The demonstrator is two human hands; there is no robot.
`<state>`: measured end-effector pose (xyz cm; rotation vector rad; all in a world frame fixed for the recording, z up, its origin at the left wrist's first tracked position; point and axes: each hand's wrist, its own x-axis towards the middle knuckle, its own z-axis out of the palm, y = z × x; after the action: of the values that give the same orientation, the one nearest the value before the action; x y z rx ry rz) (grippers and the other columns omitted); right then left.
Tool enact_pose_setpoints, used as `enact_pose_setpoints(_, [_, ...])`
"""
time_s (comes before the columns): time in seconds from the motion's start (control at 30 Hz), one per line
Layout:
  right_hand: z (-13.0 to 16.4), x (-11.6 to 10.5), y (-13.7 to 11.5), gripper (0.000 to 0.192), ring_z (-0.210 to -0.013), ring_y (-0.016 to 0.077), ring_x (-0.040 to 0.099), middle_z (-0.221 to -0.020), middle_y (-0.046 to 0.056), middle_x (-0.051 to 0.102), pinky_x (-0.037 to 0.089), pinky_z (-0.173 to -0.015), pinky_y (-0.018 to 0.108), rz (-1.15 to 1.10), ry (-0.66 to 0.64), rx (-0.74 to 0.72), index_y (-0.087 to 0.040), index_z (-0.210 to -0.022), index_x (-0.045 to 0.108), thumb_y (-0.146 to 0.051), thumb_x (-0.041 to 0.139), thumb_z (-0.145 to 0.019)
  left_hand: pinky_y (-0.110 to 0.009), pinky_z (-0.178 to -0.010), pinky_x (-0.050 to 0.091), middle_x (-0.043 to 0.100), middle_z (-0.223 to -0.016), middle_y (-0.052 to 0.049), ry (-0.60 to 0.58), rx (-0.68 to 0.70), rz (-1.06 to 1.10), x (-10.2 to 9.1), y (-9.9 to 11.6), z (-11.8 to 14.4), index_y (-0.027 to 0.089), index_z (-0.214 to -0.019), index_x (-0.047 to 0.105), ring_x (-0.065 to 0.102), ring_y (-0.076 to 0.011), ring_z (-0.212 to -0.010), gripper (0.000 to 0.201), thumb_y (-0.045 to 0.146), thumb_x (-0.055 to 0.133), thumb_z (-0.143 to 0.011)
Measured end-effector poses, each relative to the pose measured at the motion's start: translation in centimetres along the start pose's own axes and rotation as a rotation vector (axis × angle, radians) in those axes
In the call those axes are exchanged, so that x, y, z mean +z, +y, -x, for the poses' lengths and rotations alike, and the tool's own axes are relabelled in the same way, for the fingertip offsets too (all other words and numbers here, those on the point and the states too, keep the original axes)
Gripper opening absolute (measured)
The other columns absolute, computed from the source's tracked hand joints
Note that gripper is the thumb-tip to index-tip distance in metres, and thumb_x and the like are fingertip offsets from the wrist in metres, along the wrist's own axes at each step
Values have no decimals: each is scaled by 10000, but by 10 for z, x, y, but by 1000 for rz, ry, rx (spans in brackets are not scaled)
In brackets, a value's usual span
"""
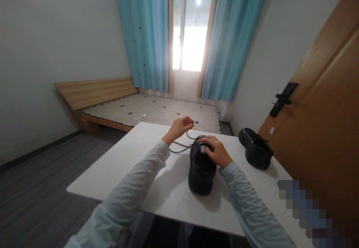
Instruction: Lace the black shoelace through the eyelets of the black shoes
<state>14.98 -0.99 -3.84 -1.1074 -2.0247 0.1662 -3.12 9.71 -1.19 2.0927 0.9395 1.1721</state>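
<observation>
A black shoe (200, 178) stands upright on the white table, its heel toward me. My right hand (217, 150) grips the shoe's tongue at the opening, fingers curled over it. Above the table, left of the shoe's toe, my left hand (182, 126) pinches the end of a black shoelace. The shoelace (179, 151) runs in loose loops from the shoe across the tabletop. Much of the shoe's front is hidden behind my right hand.
A second black shoe (256, 149) sits at the right edge of the white table (117, 165). Beyond are a bed (157, 107) with a small white device (144, 117) on it, blue curtains (151, 34) and a window. A wooden door (322, 91) is on the right.
</observation>
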Motion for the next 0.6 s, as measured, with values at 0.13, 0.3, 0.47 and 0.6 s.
enact_pose_setpoints(0.13, [0,6,0,297,-925,217,546,-914,56,641,417,-875,393,59,-9,1,-215,-861,682,-57,489,-701,-231,-640,509,678,-779,-23,-14,12,-48,13,-12,21,152,-803,616,633,-121,-678,169,305,612,-732])
enact_pose_setpoints(0.3, [0,10,1,269,-914,217,534,-897,61,627,418,-858,389,84,10,6,-201,-825,666,-43,491,-696,-225,-666,508,674,-745,-10,-23,20,-44,24,-30,35,161,-801,625,623,-110,-679,148,296,598,-747])
enact_pose_setpoints(0.47, [0,12,1,242,-899,210,526,-853,55,599,414,-849,374,59,33,29,-193,-787,650,-38,486,-700,-228,-655,505,673,-733,-13,-40,-7,-65,26,-36,42,158,-806,629,618,-113,-678,120,253,593,-743])
enact_pose_setpoints(0.6, [1,13,3,219,-822,188,528,-803,37,535,428,-797,347,35,60,104,-190,-746,647,-45,494,-688,-246,-692,504,675,-758,-20,-52,24,-128,22,-33,47,164,-825,640,616,-124,-715,138,267,572,-764])
